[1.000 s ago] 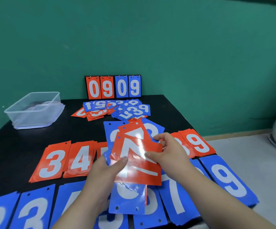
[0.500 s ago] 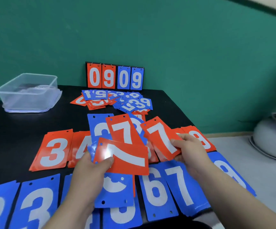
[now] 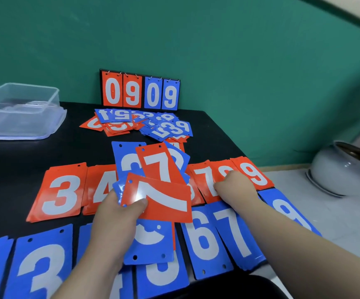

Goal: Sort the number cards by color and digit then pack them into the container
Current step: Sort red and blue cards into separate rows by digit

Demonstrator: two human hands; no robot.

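My left hand (image 3: 114, 214) grips a fan of cards above the black table (image 3: 13, 169). On top lies a sideways red 7 card (image 3: 166, 201), behind it an upright red 7 (image 3: 157, 165) and a blue 3 (image 3: 127, 160). My right hand (image 3: 237, 186) rests with its fingers down on the red 7 pile (image 3: 205, 180) in the red row, between the fan and the red 9 (image 3: 254, 171). The clear plastic container (image 3: 19, 108) stands at the far left of the table.
Red 3 (image 3: 60, 195) and red 4 (image 3: 99, 186) piles lie left of the fan. A blue row runs along the near edge: 3 (image 3: 41, 266), 6 (image 3: 205, 240), 7 (image 3: 235, 231). An unsorted heap (image 3: 144, 124) lies before the flip scoreboard (image 3: 140, 91). A pot (image 3: 342, 167) sits on the floor, right.
My right hand drew a red 7 out of the fan, carried it right and laid it on the red 7 pile. My left hand kept hold of the fan.
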